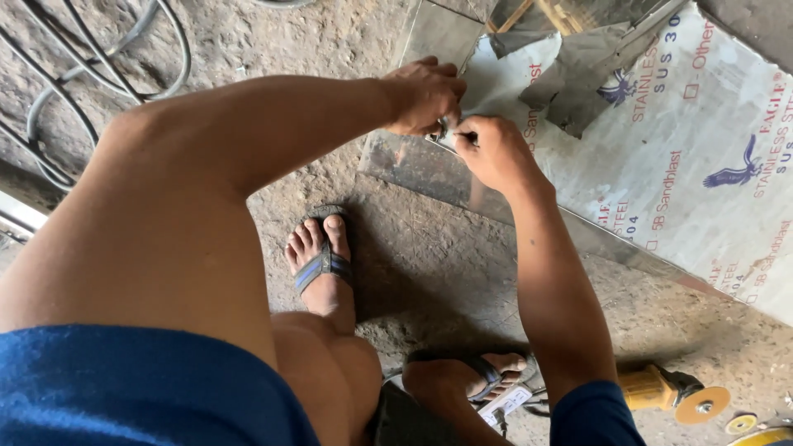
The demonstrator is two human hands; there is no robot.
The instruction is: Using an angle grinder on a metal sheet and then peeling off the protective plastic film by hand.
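Left hand (423, 95) and right hand (487, 149) both pinch the white protective film (661, 140) at the corner of the stainless steel sheet (421, 165) lying on the concrete floor (429, 272). Risk: bare fingers slip onto the sharp sheet edge; film tears off short. Angle grinder (669, 392) sits near the right foot.

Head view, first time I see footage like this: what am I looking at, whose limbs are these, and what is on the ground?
There is no machine here. The camera sits on a person's head and looks down, so you see their own arms, knees and sandalled feet. Both hands meet at the edge of a metal sheet lying on the rough concrete floor. The left hand and right hand pinch something small between them, too small to identify. The sheet's white printed protective film is partly peeled back. An angle grinder lies bottom right, cables top left.
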